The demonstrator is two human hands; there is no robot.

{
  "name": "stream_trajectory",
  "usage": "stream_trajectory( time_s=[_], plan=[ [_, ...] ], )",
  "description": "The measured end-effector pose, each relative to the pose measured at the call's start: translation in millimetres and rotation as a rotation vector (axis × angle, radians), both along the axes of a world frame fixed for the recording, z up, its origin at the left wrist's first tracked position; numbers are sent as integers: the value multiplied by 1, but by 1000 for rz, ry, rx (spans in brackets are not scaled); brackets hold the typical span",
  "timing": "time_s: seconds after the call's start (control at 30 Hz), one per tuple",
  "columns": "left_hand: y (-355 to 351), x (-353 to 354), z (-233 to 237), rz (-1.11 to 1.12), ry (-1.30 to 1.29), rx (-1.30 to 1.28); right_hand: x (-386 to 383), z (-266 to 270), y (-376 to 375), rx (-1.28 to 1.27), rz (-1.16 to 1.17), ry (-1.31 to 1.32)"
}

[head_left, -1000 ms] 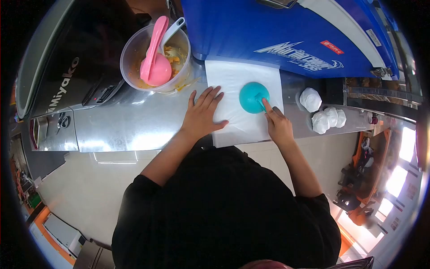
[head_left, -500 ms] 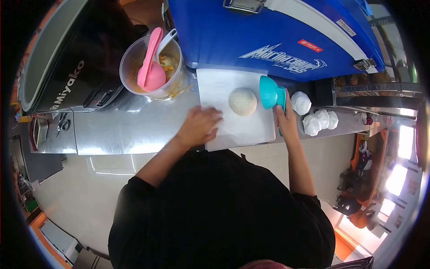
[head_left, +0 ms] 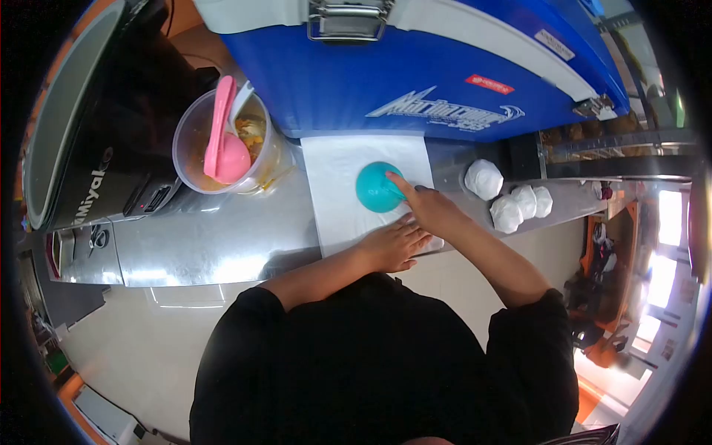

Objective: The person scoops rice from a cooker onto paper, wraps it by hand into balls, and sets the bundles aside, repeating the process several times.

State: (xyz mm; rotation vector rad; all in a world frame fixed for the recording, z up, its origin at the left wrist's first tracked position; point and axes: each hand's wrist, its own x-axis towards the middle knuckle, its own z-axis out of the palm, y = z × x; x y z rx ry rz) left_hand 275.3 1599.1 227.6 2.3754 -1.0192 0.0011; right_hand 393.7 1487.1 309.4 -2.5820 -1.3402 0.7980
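A teal rice scoop (head_left: 378,187) sits dome up on a white paper sheet (head_left: 334,167). My right hand (head_left: 437,211) is closed on its handle, with the index finger stretched onto the bowl. The pale round mound that lay on the paper is out of sight, apparently beneath the scoop. Just below, my left hand (head_left: 389,248) rests on the paper's near edge, fingers apart and nothing in them. The two hands are close together, the left one nearer my body.
At left, a clear tub (head_left: 185,159) holds a pink scoop (head_left: 231,159), a white-handled utensil and orange-yellow food. A black Miyako cooker (head_left: 119,141) stands beyond it. Behind the paper rises a blue cooler box (head_left: 311,89). Several white wrapped bundles (head_left: 484,179) sit right on the steel counter (head_left: 200,237).
My right hand has brought the teal scoop left over the pale mound, covering it. My left hand has moved right and down along the paper. The camera view has shifted slightly.
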Motion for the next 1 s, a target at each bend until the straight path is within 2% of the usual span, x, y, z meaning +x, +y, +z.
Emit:
stream_trajectory(
  time_s=[0.1, 0.2, 0.23, 0.27, 0.3, 0.33, 0.37, 0.4, 0.43, 0.5, 0.53, 0.6, 0.63, 0.67, 0.7, 0.77, 0.83, 0.87, 0.93, 1.0],
  plan=[
    [1, -2, 2, -15, -32, -41, -2, 10, 7, -20, -67, 158],
    [1, -1, 9, -9, 12, 12, -6, -20, 4, 18, -113, 162],
    [2, 1, 11, -29, 7, -6, -8, -21, 3, 119, -196, 310],
    [2, 0, 12, -20, -22, -46, -1, -86, -4, 102, -635, 833],
    [3, 4, 21, -35, 15, -52, 7, -62, 2, 55, -716, 944],
    [3, 4, 23, -38, 30, -45, -9, -31, -12, 368, -196, 391],
    [5, 6, 26, -66, 33, -81, -11, -55, -11, 436, -59, 11],
    [3, 7, 34, -90, -52, -75, -19, -42, -9, 395, -171, -74],
    [1, 10, 39, -134, -80, -102, -28, -7, -10, 255, -295, 3],
    [-7, 9, 50, -146, -142, 18, -38, -2, -22, 322, -311, -48],
    [-10, 8, 48, -125, -83, 90, -44, 8, -31, 335, -330, -63],
    [-5, 6, 40, -111, -31, 174, -59, 18, -41, 727, -640, -43],
    [-6, 3, 37, -52, -106, 132, -52, -1, -43, 736, -654, -48],
    [-6, -1, 34, 7, -177, 85, -36, -39, -46, 905, -830, -69],
    [-6, -1, 28, -7, -178, 85, -31, -40, -54, 1071, -1006, -94],
    [-1, 4, 19, 51, -127, 7, -27, -44, -83, 1051, -979, -99],
    [1, 4, 31, 28, -84, 5, -38, -31, -99, 883, -1002, 112],
    [1, 2, 38, 76, 2, 12, -38, -37, -101, 881, -1000, 117],
    [2, 0, 40, 142, 92, 22, -38, -54, -99, 844, -979, -90],
    [3, 5, 32, 73, 49, 52, -42, -62, -95, 864, -1019, -126]
  ],
)
